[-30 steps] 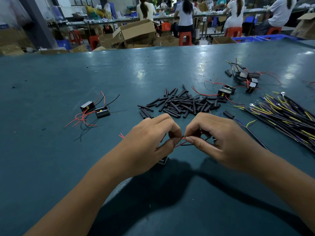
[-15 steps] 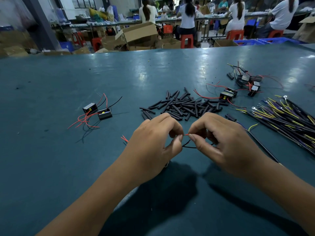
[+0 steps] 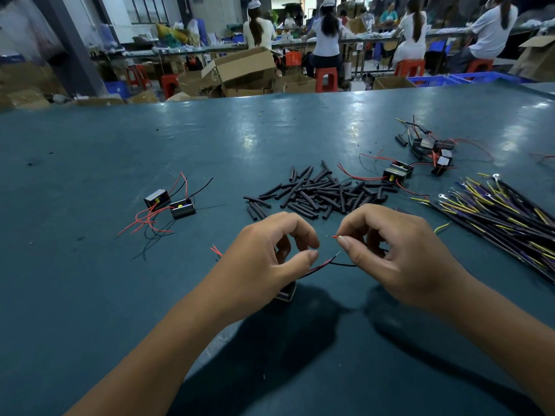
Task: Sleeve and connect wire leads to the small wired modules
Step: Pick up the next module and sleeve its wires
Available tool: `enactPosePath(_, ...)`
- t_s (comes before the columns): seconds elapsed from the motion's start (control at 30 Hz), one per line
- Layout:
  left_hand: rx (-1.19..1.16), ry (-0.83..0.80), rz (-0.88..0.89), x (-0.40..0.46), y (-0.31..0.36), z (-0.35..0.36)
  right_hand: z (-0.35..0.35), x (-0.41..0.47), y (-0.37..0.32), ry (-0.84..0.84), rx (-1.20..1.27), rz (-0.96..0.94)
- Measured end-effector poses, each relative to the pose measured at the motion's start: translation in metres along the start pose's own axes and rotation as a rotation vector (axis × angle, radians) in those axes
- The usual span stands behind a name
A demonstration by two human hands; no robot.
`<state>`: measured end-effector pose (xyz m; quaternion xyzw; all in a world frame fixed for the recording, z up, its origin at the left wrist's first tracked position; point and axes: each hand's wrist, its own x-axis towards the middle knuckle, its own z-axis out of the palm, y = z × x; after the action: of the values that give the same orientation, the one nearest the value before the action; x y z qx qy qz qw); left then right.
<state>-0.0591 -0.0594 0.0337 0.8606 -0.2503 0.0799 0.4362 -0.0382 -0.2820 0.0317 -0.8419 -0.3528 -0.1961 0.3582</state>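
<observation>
- Since the earlier frames our two hands have drawn apart: the fingertips that met over the wire now stand with a gap between them, and the camera view has tipped so the far benches show more.
- Our right hand (image 3: 399, 256), right of centre, pinches a thin red wire (image 3: 332, 236) between thumb and forefinger; its bare tip pokes out toward the left hand.
- Our left hand (image 3: 264, 259), centre of the frame, has its fingers curled, thumb and forefinger narrow but not touching; a red and black wire pair (image 3: 318, 267) runs out from under its thumb toward the right hand. We cannot tell whether the thumb actually presses it.
- A small black module (image 3: 286, 292) sits under the left hand, mostly hidden; only a lower corner shows just above the table (image 3: 90, 295).
- A heap of short black sleeves (image 3: 318, 193) lies just beyond both hands, in the middle of the frame.
- Two modules with red and black leads (image 3: 171, 204) lie side by side at the left, well apart from the hands.
- One more module with red leads (image 3: 396, 172) rests at the right edge of the sleeve heap, and a cluster of modules (image 3: 432, 151) lies further back at the upper right.
- A bundle of black, purple and yellow wires with ring ends (image 3: 504, 211) fans along the right side.
- Across the top of the frame, people in white tops (image 3: 327, 34) sit on red stools (image 3: 326, 79) with their backs to us, with open cardboard boxes (image 3: 240, 70) on the floor.
</observation>
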Motion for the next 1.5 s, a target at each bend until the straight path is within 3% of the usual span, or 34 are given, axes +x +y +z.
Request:
enactPosePath(0.27, 0.240, -0.114, 0.020, 0.001, -0.013, 0.010, -0.010, 0.001, 0.010, -0.028, 0.117, 0.095)
enactPosePath(0.43, 0.177, -0.011, 0.029, 0.003, -0.016, 0.012, -0.012, 0.004, 0.015, -0.019, 0.150, 0.236)
enactPosePath(0.63, 0.045, 0.063, -0.025, 0.003, -0.014, 0.013, 0.007, 0.002, 0.008, 0.004, 0.423, 0.528)
enactPosePath(0.87, -0.091, 0.052, -0.071, 0.003, -0.014, 0.017, 0.020, 0.001, -0.006, 0.023, 0.707, 0.653)
enactPosePath(1.13, -0.192, 0.061, -0.108, 0.002, -0.012, 0.019, 0.025, 0.000, -0.010, 0.043, 0.784, 0.625)
enactPosePath(1.5, -0.356, 0.089, -0.142, 0.003, -0.012, 0.024, 0.027, -0.003, -0.011, 0.095, 0.681, 0.488)
